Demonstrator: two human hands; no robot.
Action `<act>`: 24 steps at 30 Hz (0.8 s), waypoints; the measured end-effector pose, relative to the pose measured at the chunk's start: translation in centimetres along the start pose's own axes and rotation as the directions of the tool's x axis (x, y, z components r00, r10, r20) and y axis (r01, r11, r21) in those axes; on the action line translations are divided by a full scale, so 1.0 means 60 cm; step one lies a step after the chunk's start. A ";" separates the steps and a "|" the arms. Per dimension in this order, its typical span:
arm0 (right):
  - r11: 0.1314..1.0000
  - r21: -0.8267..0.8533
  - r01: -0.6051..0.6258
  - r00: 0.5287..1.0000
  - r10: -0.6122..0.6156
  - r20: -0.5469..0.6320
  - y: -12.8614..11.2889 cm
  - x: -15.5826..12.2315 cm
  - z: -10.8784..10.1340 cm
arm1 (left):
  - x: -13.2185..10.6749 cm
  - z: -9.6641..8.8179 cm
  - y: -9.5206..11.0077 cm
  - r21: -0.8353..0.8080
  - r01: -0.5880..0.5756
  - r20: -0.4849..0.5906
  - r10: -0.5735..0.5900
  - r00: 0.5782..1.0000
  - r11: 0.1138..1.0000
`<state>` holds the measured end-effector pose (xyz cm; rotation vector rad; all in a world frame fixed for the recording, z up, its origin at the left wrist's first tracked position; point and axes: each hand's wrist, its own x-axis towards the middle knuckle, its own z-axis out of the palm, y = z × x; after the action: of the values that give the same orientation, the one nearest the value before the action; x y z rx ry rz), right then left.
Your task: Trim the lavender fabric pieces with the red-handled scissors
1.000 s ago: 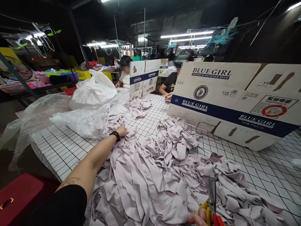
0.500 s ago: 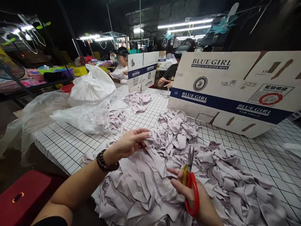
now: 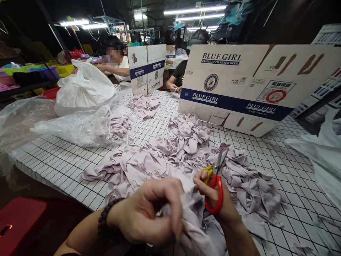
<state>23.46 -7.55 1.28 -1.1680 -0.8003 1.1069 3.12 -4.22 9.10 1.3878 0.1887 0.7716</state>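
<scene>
A heap of pale lilac fabric pieces (image 3: pixel 186 156) lies on the white gridded table (image 3: pixel 61 163). My left hand (image 3: pixel 151 213), with a dark bead bracelet on the wrist, is closed round a lilac fabric piece (image 3: pixel 194 227) low in the view. My right hand (image 3: pixel 215 202) holds red and yellow scissors (image 3: pixel 214 185), blades pointing up and away, and its fingers also touch that same piece.
A flattened "Blue Girl" cardboard box (image 3: pixel 239 89) stands on the table at the right, a smaller one (image 3: pixel 146 69) farther back. Clear and white plastic bags (image 3: pixel 80 106) with more fabric lie at the left. Two people sit at the far side. A red stool (image 3: pixel 18 224) is below left.
My left hand has pulled a fabric piece from the heap toward me and closed on it. My right hand with the scissors came up to meet it. The view has turned slightly right.
</scene>
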 end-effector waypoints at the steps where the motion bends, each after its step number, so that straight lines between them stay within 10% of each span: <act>1: 1.000 0.022 -0.003 1.000 0.003 0.022 -0.009 0.000 -0.002 | 0.008 -0.008 0.018 0.005 -0.023 -0.086 0.023 0.996 1.000; 5: 0.999 0.030 -0.044 0.988 0.039 0.151 -0.026 0.005 -0.009 | 0.069 -0.057 0.044 0.083 -0.076 -0.375 0.102 0.922 0.994; 14: 0.975 -0.048 -0.216 0.963 0.221 0.152 0.043 0.004 0.023 | 0.158 -0.132 -0.094 0.006 0.235 -0.418 -0.211 0.883 0.972; 20: 0.997 -0.046 -0.062 0.995 0.065 0.070 0.064 0.006 0.086 | 0.150 -0.088 -0.039 0.345 0.069 -0.403 0.082 0.912 0.936; 24: 0.994 -0.044 0.104 0.991 -0.107 -0.079 0.029 0.003 0.110 | 0.137 -0.081 0.023 0.751 -0.049 -0.412 0.527 0.743 0.658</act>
<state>16.95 -5.39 1.14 -1.1829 -0.8152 0.9543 6.07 4.54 11.90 1.8801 0.8552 1.5526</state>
